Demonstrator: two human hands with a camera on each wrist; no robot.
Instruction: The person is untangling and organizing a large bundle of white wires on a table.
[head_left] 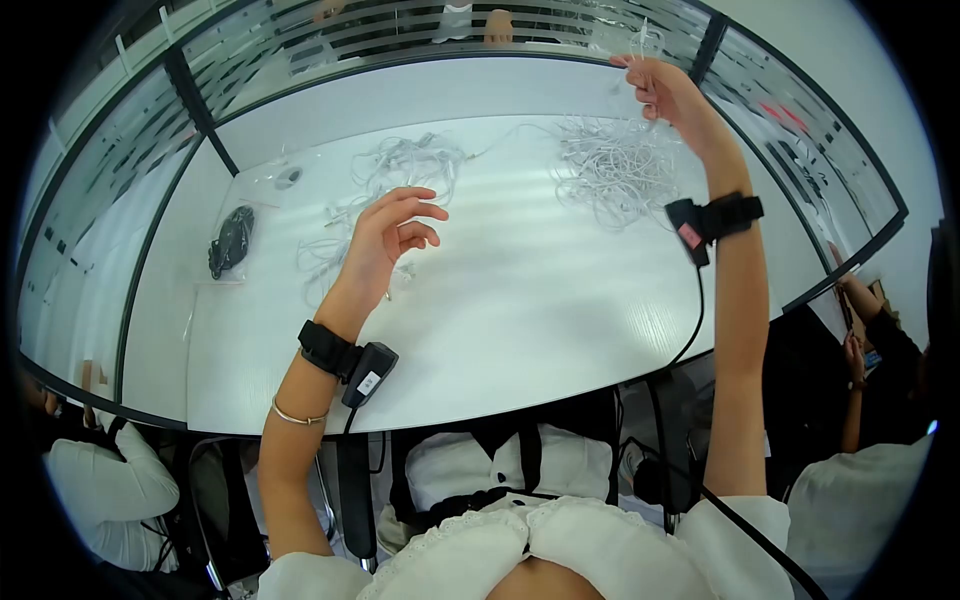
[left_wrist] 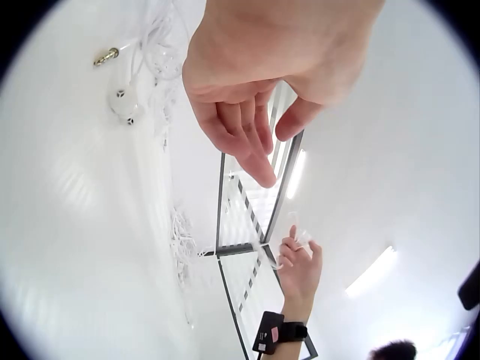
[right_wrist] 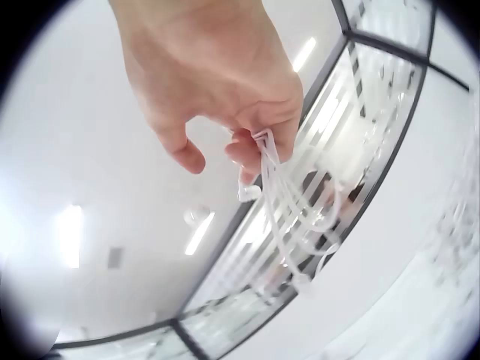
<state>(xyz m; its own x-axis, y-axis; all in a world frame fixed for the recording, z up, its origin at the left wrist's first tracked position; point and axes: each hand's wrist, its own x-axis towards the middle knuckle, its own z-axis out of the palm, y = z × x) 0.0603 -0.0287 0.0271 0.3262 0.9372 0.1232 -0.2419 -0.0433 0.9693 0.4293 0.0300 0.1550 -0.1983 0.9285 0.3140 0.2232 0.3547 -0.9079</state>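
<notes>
Two hands: left hand (head_left: 395,235), right hand (head_left: 665,90). Two wrist cameras: left camera (head_left: 368,372), right camera (head_left: 690,225). Two white cable heaps on the surface (head_left: 520,310): left heap (head_left: 400,165), right heap (head_left: 610,170). One cable loop (right_wrist: 268,161) in the right fingers (right_wrist: 240,150). One black bundle (head_left: 232,240), one small bag (head_left: 285,178), one bracelet (head_left: 297,415).

The cable (right_wrist: 279,191) is smooth whitish plastic, the table (head_left: 520,310) glossy white, the plug (left_wrist: 106,56) gold-coloured metal.
</notes>
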